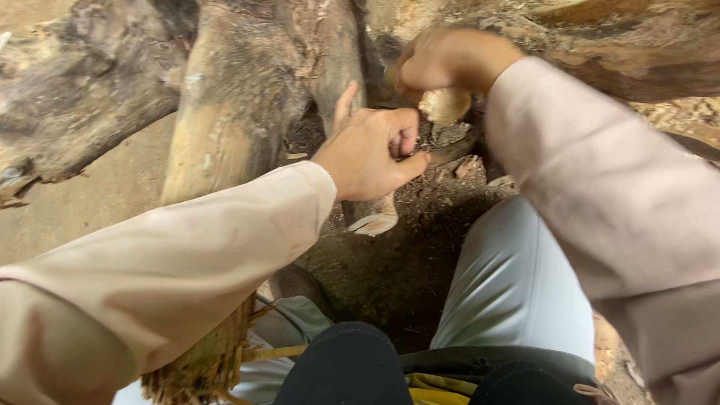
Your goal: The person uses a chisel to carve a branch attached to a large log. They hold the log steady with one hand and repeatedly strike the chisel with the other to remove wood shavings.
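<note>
The right hand [442,60] is curled tight around the top of a pale, knobbly chunk of wood [445,105], which pokes out just beneath its fingers, up against the dark hollow under the log. The left hand [371,154] sits just below and to the left of it, fingers folded in, thumb stretched out to the right and forefinger pointing up along the trunk; it grips nothing that can be seen. The chunk lies just above and right of that thumb, close but apart. Behind both rises a thick, weathered grey-brown tree root [247,97], with a cut pale stub [373,223] below the left wrist. Loose dark soil [420,225] spreads beneath, down to the person's light grey trouser leg [517,277].
</note>
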Available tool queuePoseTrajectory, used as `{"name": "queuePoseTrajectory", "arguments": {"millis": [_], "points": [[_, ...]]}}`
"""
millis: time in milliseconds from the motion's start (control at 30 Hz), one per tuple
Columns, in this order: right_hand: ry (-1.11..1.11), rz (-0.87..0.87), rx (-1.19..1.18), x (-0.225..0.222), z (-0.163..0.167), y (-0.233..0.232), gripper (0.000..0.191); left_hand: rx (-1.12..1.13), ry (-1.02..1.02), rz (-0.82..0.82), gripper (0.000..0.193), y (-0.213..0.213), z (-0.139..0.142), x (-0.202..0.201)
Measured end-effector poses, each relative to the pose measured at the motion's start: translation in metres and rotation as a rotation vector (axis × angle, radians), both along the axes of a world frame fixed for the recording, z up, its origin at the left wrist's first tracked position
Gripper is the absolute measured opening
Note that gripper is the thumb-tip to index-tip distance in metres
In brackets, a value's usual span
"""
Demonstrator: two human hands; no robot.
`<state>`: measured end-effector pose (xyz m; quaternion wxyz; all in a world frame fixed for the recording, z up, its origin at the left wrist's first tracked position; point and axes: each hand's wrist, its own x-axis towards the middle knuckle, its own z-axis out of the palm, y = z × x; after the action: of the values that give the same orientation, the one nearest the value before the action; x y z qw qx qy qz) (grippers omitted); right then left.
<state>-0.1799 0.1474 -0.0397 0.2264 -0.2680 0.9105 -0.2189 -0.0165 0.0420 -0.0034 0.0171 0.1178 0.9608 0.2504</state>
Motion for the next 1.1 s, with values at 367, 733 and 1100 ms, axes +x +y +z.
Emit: {"name": "queuePoseTrajectory", "arguments": {"millis": [367, 733, 1100], "points": [[-0.164, -0.088, 0.044, 0.01, 0.031, 0.002, 0.053, -0.003, -0.017, -0.011, 0.029, -0.001, 0.004, -0.005], [-0.044, -0.086, -0.039, 0.009, -0.009, -0.001, 0.051, -0.014, 0.015, 0.004, 0.03, -0.001, -0.002, -0.007], [-0.03, -0.069, -0.081, 0.015, -0.007, 0.012, 0.051, -0.044, -0.03, 0.023, 0.03, 0.004, 0.001, -0.005]]}}
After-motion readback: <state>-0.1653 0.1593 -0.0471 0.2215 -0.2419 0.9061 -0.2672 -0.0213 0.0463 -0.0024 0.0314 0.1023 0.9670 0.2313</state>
